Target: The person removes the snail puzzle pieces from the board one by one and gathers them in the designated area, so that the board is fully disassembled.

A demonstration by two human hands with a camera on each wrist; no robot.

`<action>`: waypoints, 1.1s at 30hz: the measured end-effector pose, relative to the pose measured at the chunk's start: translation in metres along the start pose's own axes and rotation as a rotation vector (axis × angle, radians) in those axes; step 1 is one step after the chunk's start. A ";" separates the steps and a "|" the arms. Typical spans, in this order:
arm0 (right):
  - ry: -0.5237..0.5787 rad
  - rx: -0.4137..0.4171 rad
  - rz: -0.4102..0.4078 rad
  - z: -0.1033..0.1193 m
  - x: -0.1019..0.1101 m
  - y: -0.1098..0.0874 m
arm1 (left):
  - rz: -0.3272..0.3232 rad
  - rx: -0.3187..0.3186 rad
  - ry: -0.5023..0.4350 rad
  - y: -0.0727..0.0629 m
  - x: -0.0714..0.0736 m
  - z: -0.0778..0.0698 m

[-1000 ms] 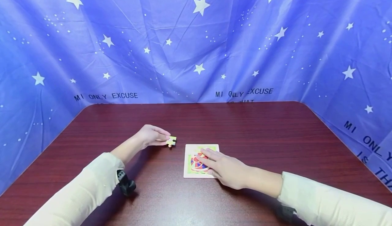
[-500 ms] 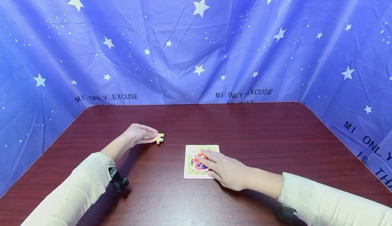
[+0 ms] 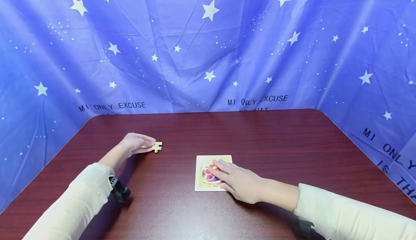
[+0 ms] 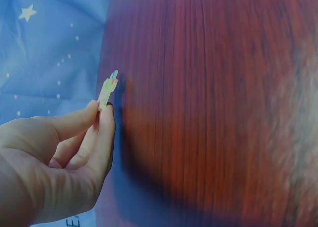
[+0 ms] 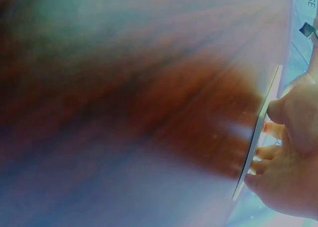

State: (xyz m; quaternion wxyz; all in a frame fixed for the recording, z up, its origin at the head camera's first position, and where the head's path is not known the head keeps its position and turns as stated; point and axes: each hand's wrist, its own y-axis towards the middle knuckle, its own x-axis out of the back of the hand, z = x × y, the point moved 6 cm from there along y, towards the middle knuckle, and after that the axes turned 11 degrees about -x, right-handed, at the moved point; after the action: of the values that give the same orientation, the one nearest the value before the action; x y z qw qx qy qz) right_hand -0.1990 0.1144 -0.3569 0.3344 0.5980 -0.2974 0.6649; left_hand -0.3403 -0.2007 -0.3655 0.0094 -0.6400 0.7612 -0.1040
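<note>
Between thumb and fingers, my left hand [image 3: 134, 144] pinches a yellow-green jigsaw puzzle piece [image 3: 157, 146] over the left part of the table. The left wrist view shows this puzzle piece [image 4: 106, 92] nearly edge-on at the fingertips. A square puzzle board [image 3: 198, 182] with a white border and a red, blue and yellow-green picture lies flat near the table's middle. My right hand [image 3: 243, 185] rests on its right side with extended fingers, hiding part of the picture. In the right wrist view the board [image 5: 255, 137] appears as a thin edge under the hand.
A dark red wood-grain table [image 3: 266, 135] extends around both hands. Behind and beside it hangs a blue curtain [image 3: 182, 70] with white stars and black lettering. Black wrist cameras sit under both pale sleeves [image 3: 86, 189].
My left hand has moved left with the puzzle piece, away from the board. The right hand and the board have stayed in place.
</note>
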 end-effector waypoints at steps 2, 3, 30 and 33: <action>0.001 -0.004 0.006 0.000 0.000 0.000 | -0.008 -0.003 -0.002 0.000 0.004 0.002; 0.002 -0.008 0.010 0.000 -0.001 0.000 | -0.015 -0.003 0.001 0.000 0.007 0.002; 0.007 -0.007 0.018 0.001 0.000 0.003 | -0.077 -0.077 0.212 0.002 0.016 -0.005; 0.005 -0.005 0.014 0.001 0.000 0.003 | -0.109 -0.123 0.294 0.002 0.017 -0.006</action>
State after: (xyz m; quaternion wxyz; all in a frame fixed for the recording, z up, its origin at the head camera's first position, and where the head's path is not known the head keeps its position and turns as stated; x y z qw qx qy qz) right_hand -0.2006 0.1118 -0.3570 0.3320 0.5932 -0.3026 0.6681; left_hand -0.3462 -0.2166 -0.3580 -0.1468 -0.6578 0.7233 -0.1503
